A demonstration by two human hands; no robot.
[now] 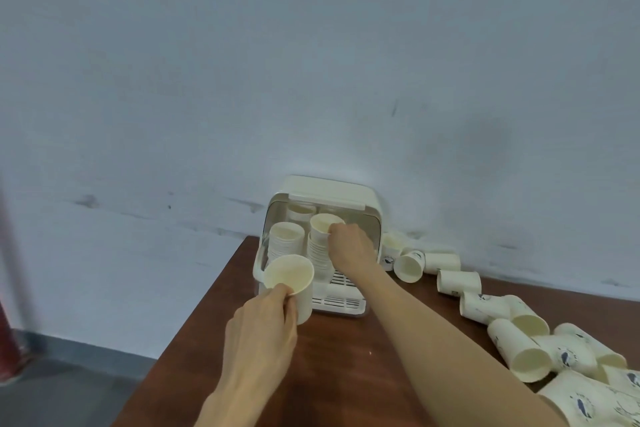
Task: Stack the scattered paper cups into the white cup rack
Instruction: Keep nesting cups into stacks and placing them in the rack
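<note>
The white cup rack [367,199] stands against the wall at the far end of the brown table, its lid raised. Inside are stacks of paper cups: one at the left [285,241], one at the middle [317,253], and more behind [301,211]. My right hand [349,244] pinches the rim of the top cup [322,224] on the middle stack. My left hand [266,333] grips a single upright paper cup [291,279] just in front of the rack's left side.
Several loose paper cups [457,282] lie on their sides in a trail from the rack's right side to the near right corner [523,354]. The brown table [346,374] ends at the left, with grey floor [69,388] below. A red post [8,333] stands at far left.
</note>
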